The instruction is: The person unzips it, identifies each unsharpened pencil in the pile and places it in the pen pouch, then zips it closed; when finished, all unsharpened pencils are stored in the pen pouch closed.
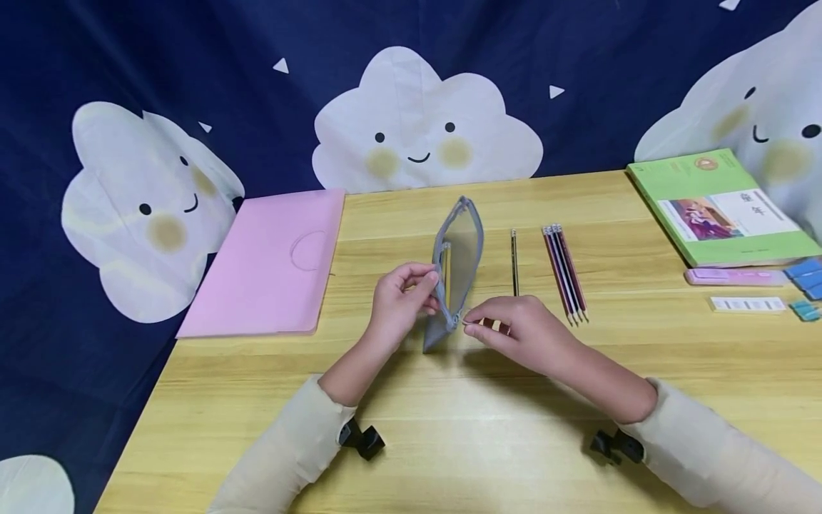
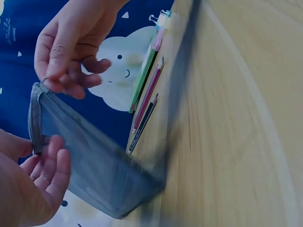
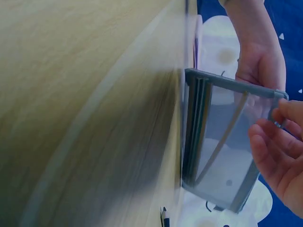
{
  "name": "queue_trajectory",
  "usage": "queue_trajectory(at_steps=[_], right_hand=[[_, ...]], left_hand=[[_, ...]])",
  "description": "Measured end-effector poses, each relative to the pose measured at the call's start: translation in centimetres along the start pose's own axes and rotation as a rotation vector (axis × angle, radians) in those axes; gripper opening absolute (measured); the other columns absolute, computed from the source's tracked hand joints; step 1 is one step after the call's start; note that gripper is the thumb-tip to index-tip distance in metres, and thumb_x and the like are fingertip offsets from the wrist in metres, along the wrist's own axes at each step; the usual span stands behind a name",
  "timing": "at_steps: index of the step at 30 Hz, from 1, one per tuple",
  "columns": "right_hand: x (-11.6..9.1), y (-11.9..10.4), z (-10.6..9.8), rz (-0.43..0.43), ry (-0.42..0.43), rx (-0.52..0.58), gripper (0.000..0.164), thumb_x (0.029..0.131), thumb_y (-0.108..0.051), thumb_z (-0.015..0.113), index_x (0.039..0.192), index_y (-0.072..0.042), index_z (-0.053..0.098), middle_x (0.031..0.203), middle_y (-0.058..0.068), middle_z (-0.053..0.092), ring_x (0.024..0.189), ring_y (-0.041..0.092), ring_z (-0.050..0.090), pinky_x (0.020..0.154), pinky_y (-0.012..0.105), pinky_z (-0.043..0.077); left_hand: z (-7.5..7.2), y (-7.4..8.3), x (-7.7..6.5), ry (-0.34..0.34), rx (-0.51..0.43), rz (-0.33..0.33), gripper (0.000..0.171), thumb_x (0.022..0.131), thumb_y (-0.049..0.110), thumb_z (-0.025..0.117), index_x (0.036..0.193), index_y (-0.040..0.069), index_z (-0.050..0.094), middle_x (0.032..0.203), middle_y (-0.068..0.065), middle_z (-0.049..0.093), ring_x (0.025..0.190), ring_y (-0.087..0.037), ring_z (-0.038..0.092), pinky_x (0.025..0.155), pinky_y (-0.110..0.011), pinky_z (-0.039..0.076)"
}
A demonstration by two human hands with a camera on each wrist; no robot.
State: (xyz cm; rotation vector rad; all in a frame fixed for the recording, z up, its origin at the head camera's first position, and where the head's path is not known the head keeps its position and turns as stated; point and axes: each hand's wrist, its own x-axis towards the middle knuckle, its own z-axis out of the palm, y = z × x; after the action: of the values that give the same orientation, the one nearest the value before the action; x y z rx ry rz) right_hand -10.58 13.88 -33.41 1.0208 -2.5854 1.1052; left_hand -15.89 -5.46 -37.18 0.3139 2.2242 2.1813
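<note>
A grey mesh zip pouch (image 1: pixel 471 239) stands on edge above the wooden table, its zipped mouth spread apart at the top. My left hand (image 1: pixel 399 303) pinches the pouch's near left rim between thumb and fingers. At the near end of the zip, my right hand (image 1: pixel 529 332) pinches the small zipper pull (image 1: pixel 457 319). A yellowish pencil (image 1: pixel 447 271) leans inside the pouch. Through the clear side in the right wrist view, several dark pencils (image 3: pixel 196 127) lie along the bottom and a lighter one (image 3: pixel 222 139) slants across.
A single dark pencil (image 1: pixel 514 257) and a row of several pencils (image 1: pixel 565 275) lie right of the pouch. A pink folder (image 1: pixel 270 264) lies left. Farther right are a green book (image 1: pixel 700 189), a pink highlighter (image 1: pixel 735 277), a white strip (image 1: pixel 747 305) and blue clips (image 1: pixel 805 277).
</note>
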Motion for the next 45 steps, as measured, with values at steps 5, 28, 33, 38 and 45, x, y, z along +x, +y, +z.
queue_trajectory(at_steps=[5,28,33,38,45], right_hand=[[-0.1,0.1,-0.3,-0.052,0.091,0.035,0.011,0.080,-0.018,0.061,0.087,-0.012,0.067,0.083,-0.008,0.063,0.072,0.002,0.056,0.056,0.017,0.049],[0.3,-1.5,0.4,0.021,0.146,0.234,0.025,0.073,-0.006,0.066,0.098,-0.006,0.062,0.080,-0.002,0.065,0.069,0.006,0.060,0.058,0.019,0.051],[0.7,-0.8,0.3,0.060,0.179,0.080,0.022,0.073,-0.006,0.067,0.095,-0.006,0.064,0.078,-0.001,0.065,0.063,0.003,0.058,0.054,0.014,0.049],[1.2,1.6,-1.0,0.171,0.173,-0.052,0.013,0.074,-0.009,0.067,0.086,-0.006,0.066,0.074,0.002,0.064,0.057,0.004,0.055,0.047,0.014,0.047],[1.1,4.3,-4.3,0.286,0.357,-0.164,0.003,0.072,-0.007,0.068,0.074,-0.005,0.066,0.066,0.003,0.063,0.053,0.011,0.054,0.042,0.015,0.041]], left_hand=[[0.6,5.1,-3.0,-0.126,0.230,0.023,0.027,0.085,0.011,0.053,0.108,-0.003,0.055,0.083,-0.013,0.059,0.069,-0.023,0.058,0.058,-0.031,0.052],[1.3,4.2,-6.1,-0.027,1.134,0.708,0.016,0.076,0.022,0.060,0.066,0.011,0.056,0.059,0.005,0.049,0.046,-0.006,0.041,0.037,-0.017,0.036],[1.3,4.7,-6.6,-0.071,1.136,0.694,0.016,0.073,0.015,0.058,0.060,0.012,0.049,0.055,0.006,0.043,0.044,-0.006,0.034,0.035,-0.015,0.030],[0.3,5.1,-7.5,-0.117,1.162,0.660,0.014,0.070,0.013,0.059,0.060,0.014,0.049,0.054,0.007,0.042,0.044,-0.005,0.035,0.035,-0.015,0.033],[-3.1,5.4,-7.6,-0.098,1.238,0.511,0.008,0.067,0.010,0.062,0.063,0.011,0.056,0.056,0.006,0.048,0.045,-0.005,0.037,0.037,-0.015,0.035]])
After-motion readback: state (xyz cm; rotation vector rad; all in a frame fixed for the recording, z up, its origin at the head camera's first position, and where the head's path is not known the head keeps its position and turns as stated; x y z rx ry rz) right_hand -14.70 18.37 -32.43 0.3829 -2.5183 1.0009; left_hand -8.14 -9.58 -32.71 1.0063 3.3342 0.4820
